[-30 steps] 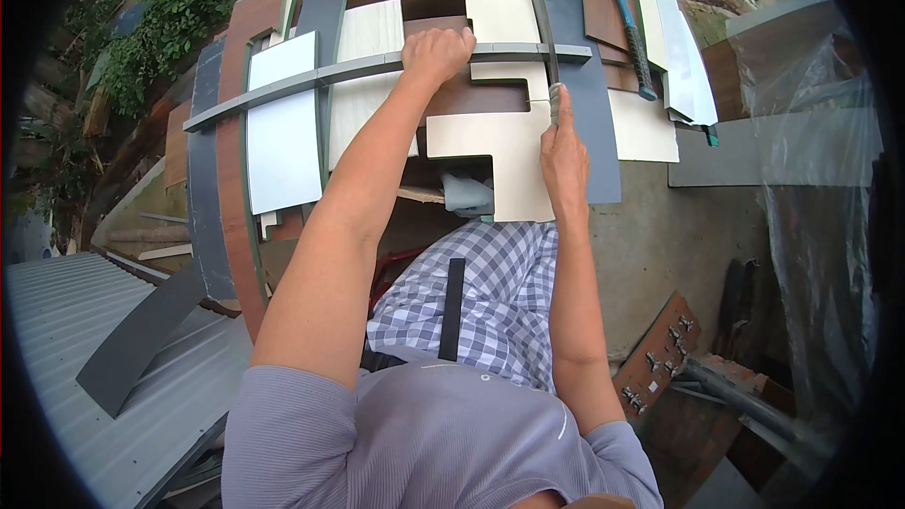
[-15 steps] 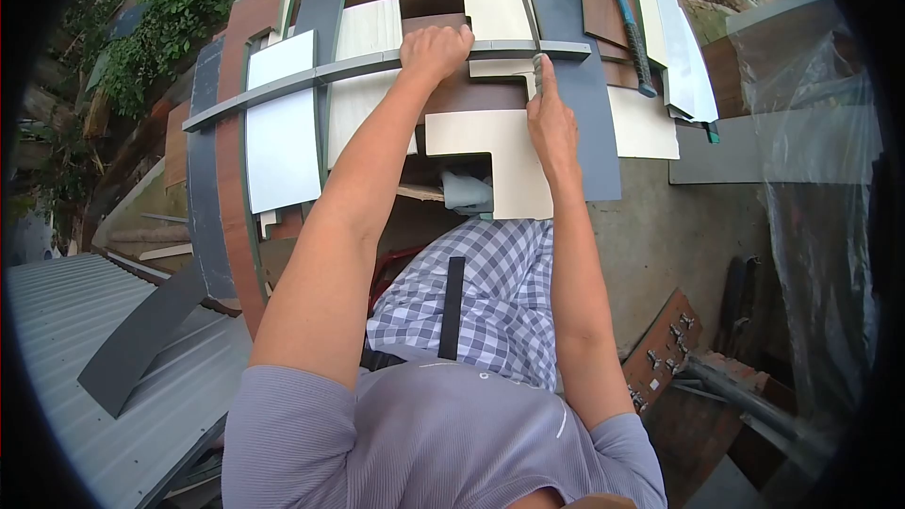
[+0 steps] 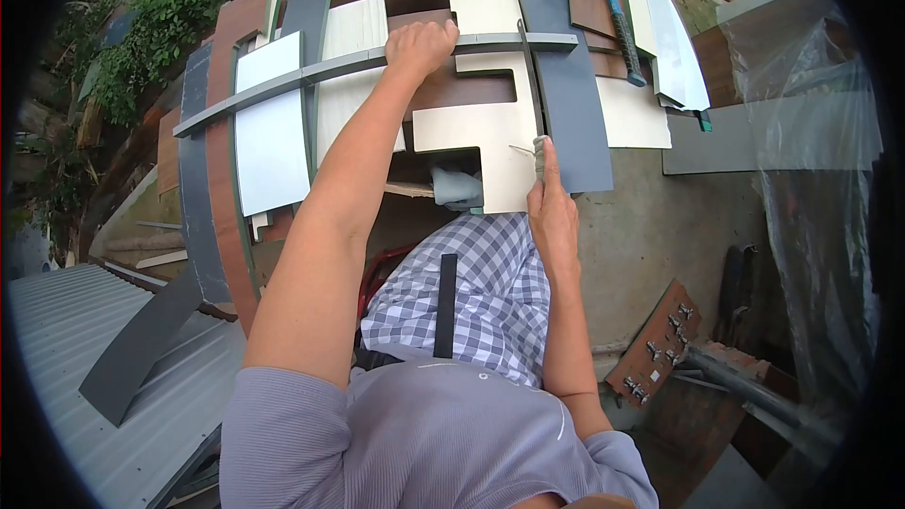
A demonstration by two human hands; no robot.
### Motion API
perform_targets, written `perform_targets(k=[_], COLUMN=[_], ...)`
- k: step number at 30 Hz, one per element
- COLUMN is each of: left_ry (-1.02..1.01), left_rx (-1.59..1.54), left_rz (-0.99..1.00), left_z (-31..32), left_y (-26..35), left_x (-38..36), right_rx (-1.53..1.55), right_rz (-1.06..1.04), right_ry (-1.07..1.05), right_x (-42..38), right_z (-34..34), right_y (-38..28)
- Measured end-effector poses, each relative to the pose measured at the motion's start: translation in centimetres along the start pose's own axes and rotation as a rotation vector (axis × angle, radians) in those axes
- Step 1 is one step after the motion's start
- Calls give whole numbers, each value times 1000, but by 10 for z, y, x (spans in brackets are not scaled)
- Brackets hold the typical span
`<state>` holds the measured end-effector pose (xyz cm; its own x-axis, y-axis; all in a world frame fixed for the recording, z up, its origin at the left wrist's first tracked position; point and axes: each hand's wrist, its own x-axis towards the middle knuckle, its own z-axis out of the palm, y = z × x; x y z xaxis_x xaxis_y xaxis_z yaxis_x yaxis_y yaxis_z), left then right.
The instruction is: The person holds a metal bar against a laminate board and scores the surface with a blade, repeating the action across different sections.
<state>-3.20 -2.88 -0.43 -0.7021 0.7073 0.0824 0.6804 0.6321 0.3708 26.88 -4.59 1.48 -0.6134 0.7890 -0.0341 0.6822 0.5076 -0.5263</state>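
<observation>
Places are given from the grey bar (image 3: 349, 66). Beneath it, toward its right end, lies 1 cream notched board (image 3: 504, 165), extending to the bar's near side. Just beside that, under the bar's right end, runs 1 blue-grey board (image 3: 575, 123). Under the bar's left part lies 1 white board (image 3: 271, 127). Bars of this kind held: 1.

Both arms reach forward, and 2 hands are engaged. The left hand (image 3: 421, 45) is set palm down on the bar, a little right of its middle, knuckles uppermost, fingers curled firmly over it. The right hand (image 3: 553, 210) is on the bar's near side, apart from it, fingers closed round the handle of 1 saw (image 3: 534, 90). The index finger lies straight along that handle; the underside of the grip is hidden. The saw's blade points away from the person and crosses the bar near its right end; whether it has cut in cannot be told.

Compared with 0.5 s earlier, the right hand has drawn back from beside the bar toward the person, and only a short length of blade now shows beyond it. The left hand's position on the bar is unchanged.

Just right of the bar's right end lies 1 hammer (image 3: 622, 33), head on the far side.
</observation>
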Motion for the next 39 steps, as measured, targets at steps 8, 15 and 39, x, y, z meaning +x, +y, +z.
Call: perform_targets(k=[8, 15, 39], left_ry=[11, 13, 29], left_rx=[-5, -6, -15], left_rz=[4, -13, -2], left_z=[0, 0, 2], left_y=[-1, 1, -1], left_x=[-1, 0, 1], right_rx=[84, -1, -57], right_rz=[-36, -22, -18], right_ry=[71, 61, 3], right_x=[6, 52, 63], right_z=[6, 13, 1], right_y=[1, -11, -25])
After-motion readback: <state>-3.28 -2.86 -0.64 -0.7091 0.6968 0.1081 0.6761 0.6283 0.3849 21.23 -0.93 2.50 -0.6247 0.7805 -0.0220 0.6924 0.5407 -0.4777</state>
